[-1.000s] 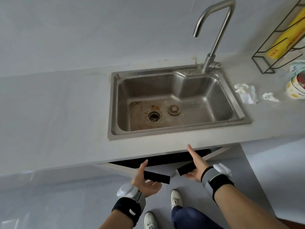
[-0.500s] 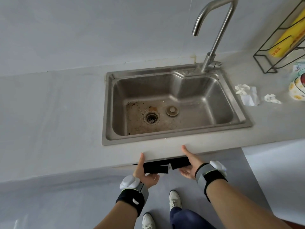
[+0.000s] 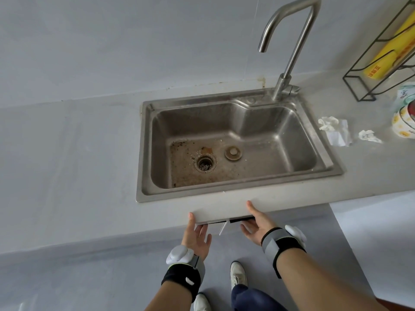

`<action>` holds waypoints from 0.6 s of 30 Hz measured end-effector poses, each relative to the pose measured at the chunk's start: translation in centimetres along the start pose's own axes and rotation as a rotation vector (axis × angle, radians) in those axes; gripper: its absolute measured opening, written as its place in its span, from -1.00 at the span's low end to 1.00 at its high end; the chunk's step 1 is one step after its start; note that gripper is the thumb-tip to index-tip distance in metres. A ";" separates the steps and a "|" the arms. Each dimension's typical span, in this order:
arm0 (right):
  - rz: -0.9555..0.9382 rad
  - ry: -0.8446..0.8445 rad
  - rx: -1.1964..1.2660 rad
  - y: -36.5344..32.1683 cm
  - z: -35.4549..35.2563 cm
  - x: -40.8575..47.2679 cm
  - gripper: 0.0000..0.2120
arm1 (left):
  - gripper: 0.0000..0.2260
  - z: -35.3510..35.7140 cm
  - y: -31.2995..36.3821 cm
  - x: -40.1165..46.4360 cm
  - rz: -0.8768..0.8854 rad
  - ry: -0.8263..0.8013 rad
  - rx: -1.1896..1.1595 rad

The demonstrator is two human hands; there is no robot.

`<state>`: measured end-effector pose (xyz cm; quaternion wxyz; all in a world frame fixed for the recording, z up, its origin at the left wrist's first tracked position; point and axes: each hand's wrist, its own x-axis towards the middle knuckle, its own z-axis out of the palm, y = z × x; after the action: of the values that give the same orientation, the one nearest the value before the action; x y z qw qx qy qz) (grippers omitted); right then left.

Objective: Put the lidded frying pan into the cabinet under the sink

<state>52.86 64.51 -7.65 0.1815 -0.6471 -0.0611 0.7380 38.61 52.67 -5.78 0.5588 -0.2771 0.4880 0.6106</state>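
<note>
Cabinet doors (image 3: 224, 227) nearly shut; left hand (image 3: 196, 237), right hand (image 3: 256, 224) spread against them.

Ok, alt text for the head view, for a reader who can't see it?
Both hands, left and right, press flat against nearly shut cabinet doors under a stainless sink. A drain plug lies in the basin; crumpled tissues sit on the counter. No frying pan shows.

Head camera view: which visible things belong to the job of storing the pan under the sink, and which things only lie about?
Belonging to the job:
- left hand, open at the counter edge
- right hand, open at the counter edge
- cabinet doors, mostly hidden under the counter
- sink

Only lying about:
- faucet
- crumpled tissues
- wire rack holding a yellow roll

The pan is not visible.
</note>
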 end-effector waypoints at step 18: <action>0.024 -0.174 0.184 0.1 -0.7 0.7 -0.76 | -0.63 0.0 0.8 0.3 0.009 0.047 0.064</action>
<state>53.45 64.59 -8.47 0.2252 -0.5617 -0.0009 0.7961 37.73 52.86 -5.83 0.5531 -0.2711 0.5213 0.5906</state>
